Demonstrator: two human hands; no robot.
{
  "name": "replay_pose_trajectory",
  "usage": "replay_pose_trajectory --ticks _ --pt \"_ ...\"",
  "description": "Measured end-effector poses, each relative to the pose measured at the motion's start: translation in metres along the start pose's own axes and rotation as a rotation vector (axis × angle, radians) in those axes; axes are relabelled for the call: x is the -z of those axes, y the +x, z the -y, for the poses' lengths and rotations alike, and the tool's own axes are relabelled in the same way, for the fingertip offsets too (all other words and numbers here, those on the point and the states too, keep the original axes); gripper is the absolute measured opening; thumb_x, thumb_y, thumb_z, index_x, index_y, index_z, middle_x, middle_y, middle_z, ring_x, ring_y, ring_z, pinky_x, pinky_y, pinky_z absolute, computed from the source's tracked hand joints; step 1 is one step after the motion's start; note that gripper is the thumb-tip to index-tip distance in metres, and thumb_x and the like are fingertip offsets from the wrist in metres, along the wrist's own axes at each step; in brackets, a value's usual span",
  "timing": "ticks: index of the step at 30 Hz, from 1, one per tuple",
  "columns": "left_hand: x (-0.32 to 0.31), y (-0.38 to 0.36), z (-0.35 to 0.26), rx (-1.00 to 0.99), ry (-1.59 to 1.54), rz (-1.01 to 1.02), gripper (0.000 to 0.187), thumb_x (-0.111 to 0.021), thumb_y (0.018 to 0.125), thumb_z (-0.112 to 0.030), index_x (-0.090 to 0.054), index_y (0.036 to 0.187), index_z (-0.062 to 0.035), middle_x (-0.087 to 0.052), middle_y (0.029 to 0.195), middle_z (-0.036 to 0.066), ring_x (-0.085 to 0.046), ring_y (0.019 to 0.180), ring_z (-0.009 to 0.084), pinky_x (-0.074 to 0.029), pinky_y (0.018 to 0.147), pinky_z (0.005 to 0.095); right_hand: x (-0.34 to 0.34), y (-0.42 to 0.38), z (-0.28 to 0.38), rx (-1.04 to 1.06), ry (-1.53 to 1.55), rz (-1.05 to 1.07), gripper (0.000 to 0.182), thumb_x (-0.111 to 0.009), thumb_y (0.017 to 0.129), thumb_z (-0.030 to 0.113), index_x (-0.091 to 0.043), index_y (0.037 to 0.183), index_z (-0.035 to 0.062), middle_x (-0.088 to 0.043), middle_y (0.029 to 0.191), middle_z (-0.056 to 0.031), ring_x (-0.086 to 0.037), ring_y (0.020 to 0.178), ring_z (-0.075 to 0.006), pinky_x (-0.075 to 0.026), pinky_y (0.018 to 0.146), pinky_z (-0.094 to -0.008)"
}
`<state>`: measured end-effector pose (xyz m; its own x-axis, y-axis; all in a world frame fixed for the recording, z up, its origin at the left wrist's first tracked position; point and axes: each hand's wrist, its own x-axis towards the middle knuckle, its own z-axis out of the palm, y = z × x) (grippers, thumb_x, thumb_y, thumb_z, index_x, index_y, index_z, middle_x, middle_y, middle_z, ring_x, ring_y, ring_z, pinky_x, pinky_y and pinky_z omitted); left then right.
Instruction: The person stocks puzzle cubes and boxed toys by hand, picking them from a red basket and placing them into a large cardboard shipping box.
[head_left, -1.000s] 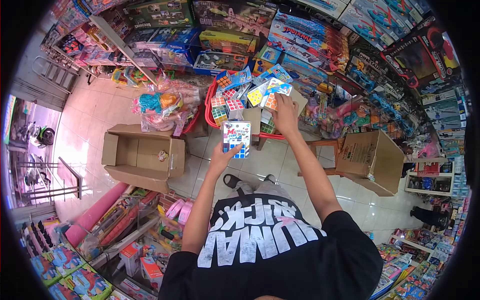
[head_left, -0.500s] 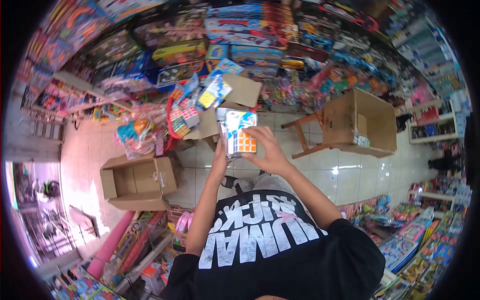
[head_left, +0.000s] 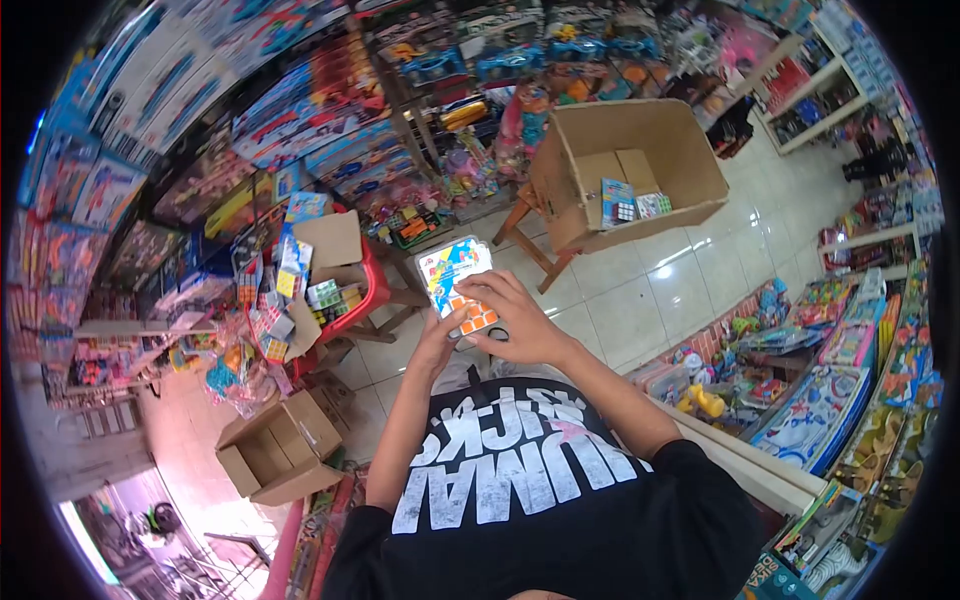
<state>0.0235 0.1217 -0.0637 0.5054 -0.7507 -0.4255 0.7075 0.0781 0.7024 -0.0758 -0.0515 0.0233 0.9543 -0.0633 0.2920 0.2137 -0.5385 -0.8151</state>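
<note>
A puzzle cube in a clear-fronted blister pack [head_left: 447, 272] is in front of my chest, its orange face and white-and-blue card facing up. My left hand [head_left: 432, 345] grips the pack at its lower left edge. Across its lower right part lie the fingers of my right hand [head_left: 515, 322], which cover some of the cube; the thumb is at the bottom edge. Left of the pack, a red basket [head_left: 374, 290] holds several puzzle cubes and cardboard flaps. Up and to the right, a large cardboard box [head_left: 565, 215] contains a packaged cube [head_left: 617, 203] and another small pack [head_left: 653, 206].
The large box rests on a wooden stool [head_left: 545, 262]. A second cardboard box [head_left: 270, 455] stands open on the tiled floor [head_left: 640, 315] at lower left. Shelves packed with toys line the far side, and a low toy display [head_left: 800, 400] runs along the right.
My view has turned right, so the large box sits nearer the middle and its contents show more. The pack stays between both hands and now tilts to the left.
</note>
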Motion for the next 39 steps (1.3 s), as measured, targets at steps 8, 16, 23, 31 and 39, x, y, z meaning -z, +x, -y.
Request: replay_pose_trajectory --ticks 8,16,23,31,39 --pt "-0.069 0.063 0.01 0.07 0.161 0.129 0.083 -0.074 0.078 -0.027 -0.03 0.143 -0.0009 -0.05 0.135 0.014 -0.052 0.123 0.0252 -0.042 0.104 0.0392 0.047 -0.052 -0.044 -0.43 -0.067 -0.488 0.088 -0.076 0.079 0.039 -0.031 0.147 0.0048 -0.035 0.14 -0.0216 -0.028 0.136 -0.0358 -0.029 0.11 -0.0458" --pt "-0.141 0.151 -0.024 -0.019 0.373 0.278 0.089 -0.08 0.074 -0.017 -0.027 0.143 -0.0022 -0.05 0.132 0.013 -0.052 0.122 0.0228 -0.041 0.103 0.0363 0.118 -0.04 -0.104 -0.569 0.474 -0.356 0.104 -0.074 0.082 0.046 -0.015 0.15 -0.0046 -0.034 0.147 -0.0252 -0.036 0.136 -0.0358 -0.032 0.111 -0.0426" --pt "-0.219 0.269 -0.036 -0.062 0.479 0.351 0.079 -0.078 0.082 -0.025 -0.03 0.14 -0.0017 -0.052 0.128 0.014 -0.051 0.121 0.021 -0.041 0.102 0.035 0.204 -0.02 -0.18 -0.675 0.441 -0.449 0.085 -0.064 0.09 0.048 -0.028 0.147 -0.0037 -0.052 0.132 -0.0204 -0.054 0.119 -0.027 -0.045 0.098 -0.0381" --pt "-0.278 0.413 0.047 0.341 0.225 0.151 0.067 -0.028 0.097 -0.064 -0.052 0.134 -0.0137 -0.063 0.123 0.009 -0.061 0.113 0.0214 -0.046 0.096 0.0441 0.309 -0.012 -0.28 -1.15 0.63 -0.336 0.078 -0.058 0.091 0.056 -0.041 0.139 -0.003 -0.053 0.131 -0.0187 -0.054 0.118 -0.029 -0.05 0.094 -0.0402" --pt "-0.198 0.501 0.174 0.399 0.195 -0.54 0.051 -0.035 0.098 -0.057 -0.066 0.108 -0.0165 -0.071 0.094 0.003 -0.068 0.082 0.0201 -0.051 0.059 0.043 0.314 0.015 -0.43 -1.291 0.631 0.241 0.08 -0.056 0.088 0.063 -0.047 0.136 -0.0001 -0.053 0.133 -0.0205 -0.065 0.101 -0.0316 -0.054 0.086 -0.0415"
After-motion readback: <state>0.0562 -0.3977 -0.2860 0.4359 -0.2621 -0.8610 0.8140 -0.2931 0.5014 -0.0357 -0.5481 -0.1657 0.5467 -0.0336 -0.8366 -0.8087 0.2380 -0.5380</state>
